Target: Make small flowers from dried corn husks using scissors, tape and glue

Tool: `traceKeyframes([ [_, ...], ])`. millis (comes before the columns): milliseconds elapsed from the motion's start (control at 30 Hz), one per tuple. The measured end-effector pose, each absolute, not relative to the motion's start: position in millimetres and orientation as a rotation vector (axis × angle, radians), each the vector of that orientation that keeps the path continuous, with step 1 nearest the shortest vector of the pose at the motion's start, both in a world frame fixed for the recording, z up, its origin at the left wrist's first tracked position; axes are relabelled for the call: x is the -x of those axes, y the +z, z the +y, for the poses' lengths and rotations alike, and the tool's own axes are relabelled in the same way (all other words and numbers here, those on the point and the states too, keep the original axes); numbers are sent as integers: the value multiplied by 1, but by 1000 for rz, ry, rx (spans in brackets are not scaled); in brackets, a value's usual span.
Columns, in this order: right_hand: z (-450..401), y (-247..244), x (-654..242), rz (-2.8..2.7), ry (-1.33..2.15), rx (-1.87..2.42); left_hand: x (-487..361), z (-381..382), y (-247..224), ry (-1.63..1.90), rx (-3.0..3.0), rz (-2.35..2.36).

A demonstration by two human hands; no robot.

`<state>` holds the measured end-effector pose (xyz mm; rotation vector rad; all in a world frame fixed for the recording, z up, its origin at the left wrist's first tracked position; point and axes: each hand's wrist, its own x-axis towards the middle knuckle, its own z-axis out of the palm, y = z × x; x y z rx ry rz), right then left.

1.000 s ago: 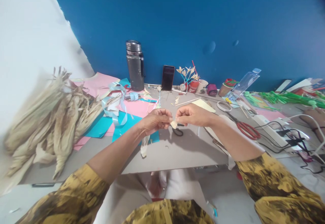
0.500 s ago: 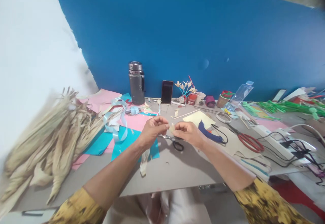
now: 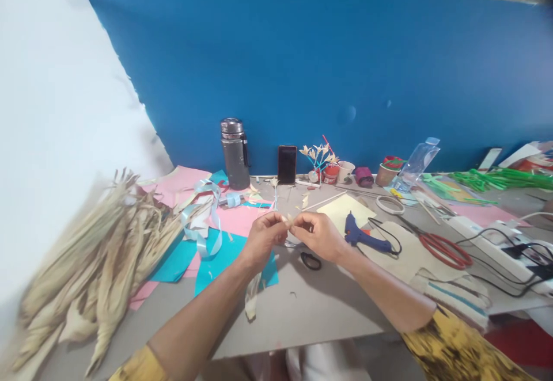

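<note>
Over the middle of the table, my left hand point(image 3: 266, 236) and my right hand point(image 3: 318, 232) meet at the fingertips. Both pinch a small pale piece of corn husk point(image 3: 289, 220), mostly hidden by the fingers. Under them lie scissors point(image 3: 311, 261) with black handles, their blades partly covered by my right hand. Below my left wrist is a loose strip of husk point(image 3: 251, 303). Blue paper point(image 3: 211, 263) and pink paper point(image 3: 233, 220) spread out to the left of my hands. To the right rests a blue glue gun point(image 3: 367, 238) with its cord.
Dried corn husks point(image 3: 103, 260) are piled at the left, beside a curled light-blue ribbon point(image 3: 201, 237). A thermos point(image 3: 234, 153), a phone point(image 3: 287, 165) and husk flowers point(image 3: 318, 153) stand along the blue wall. Red-handled scissors point(image 3: 444, 250) and a power strip point(image 3: 484, 234) lie right.
The view has tilted up and turned slightly left, so the table things sit lower and further right. My fingertips have drawn closer together around the husk piece.
</note>
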<state>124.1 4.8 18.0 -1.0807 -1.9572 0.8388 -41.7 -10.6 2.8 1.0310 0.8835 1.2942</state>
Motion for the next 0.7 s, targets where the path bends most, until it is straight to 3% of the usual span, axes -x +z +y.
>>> traceKeyframes([
  [700, 5, 16, -119, -1709, 1190, 1068, 39, -10, 3, 1261, -750, 871],
])
